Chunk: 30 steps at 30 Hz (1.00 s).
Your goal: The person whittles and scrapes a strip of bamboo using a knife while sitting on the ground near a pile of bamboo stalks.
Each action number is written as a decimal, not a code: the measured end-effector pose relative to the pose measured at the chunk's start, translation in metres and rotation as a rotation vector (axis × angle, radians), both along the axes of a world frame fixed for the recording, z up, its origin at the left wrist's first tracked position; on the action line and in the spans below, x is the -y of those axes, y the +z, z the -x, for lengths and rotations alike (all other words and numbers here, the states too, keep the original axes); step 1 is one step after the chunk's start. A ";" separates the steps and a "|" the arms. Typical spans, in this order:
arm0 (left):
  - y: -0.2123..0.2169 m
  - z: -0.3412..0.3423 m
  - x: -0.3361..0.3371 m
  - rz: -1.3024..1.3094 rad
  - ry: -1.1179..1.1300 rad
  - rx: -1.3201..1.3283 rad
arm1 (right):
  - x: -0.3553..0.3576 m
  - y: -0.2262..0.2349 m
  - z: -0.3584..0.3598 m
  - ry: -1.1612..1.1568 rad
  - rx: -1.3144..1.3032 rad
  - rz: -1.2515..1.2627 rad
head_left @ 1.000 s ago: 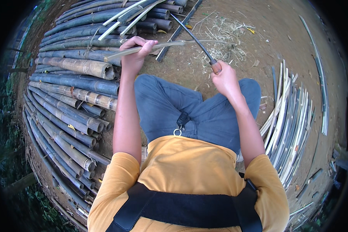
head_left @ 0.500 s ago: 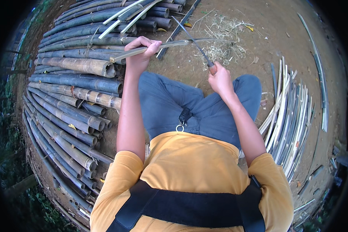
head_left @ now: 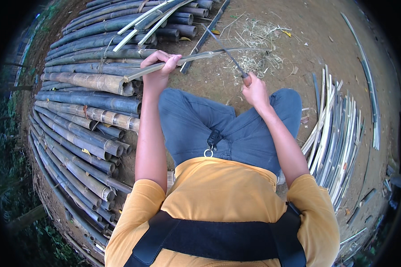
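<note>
My left hand (head_left: pixel 158 69) has its fingers wrapped tight round a thin bamboo strip (head_left: pixel 196 58), held level above my knees. My right hand (head_left: pixel 254 89) is fisted on the handle of a long knife (head_left: pixel 227 51), its blade crossing the strip. Stacked bamboo poles (head_left: pixel 80 115) lie to my left, split slats (head_left: pixel 338 133) to my right, shavings (head_left: pixel 258 40) on the dirt ahead.

Poles (head_left: pixel 82 120) lie stacked left of the person, slats (head_left: pixel 336 133) right, shavings (head_left: pixel 258 42) ahead on the ground (head_left: pixel 307 40).
</note>
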<state>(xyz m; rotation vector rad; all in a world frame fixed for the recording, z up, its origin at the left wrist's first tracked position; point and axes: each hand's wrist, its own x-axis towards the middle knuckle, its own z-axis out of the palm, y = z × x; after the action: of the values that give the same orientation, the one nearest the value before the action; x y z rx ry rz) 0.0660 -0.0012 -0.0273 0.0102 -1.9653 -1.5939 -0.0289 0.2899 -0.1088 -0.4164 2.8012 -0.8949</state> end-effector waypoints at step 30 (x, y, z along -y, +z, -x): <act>-0.034 0.005 0.026 -0.294 0.106 0.072 | -0.011 -0.046 0.087 0.044 0.023 -0.154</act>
<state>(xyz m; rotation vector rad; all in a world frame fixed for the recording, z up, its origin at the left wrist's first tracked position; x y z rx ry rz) 0.0607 -0.0268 -0.0618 0.2872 -1.7347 -1.8178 -0.1155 0.3013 -0.1548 -0.4391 2.8026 -0.6655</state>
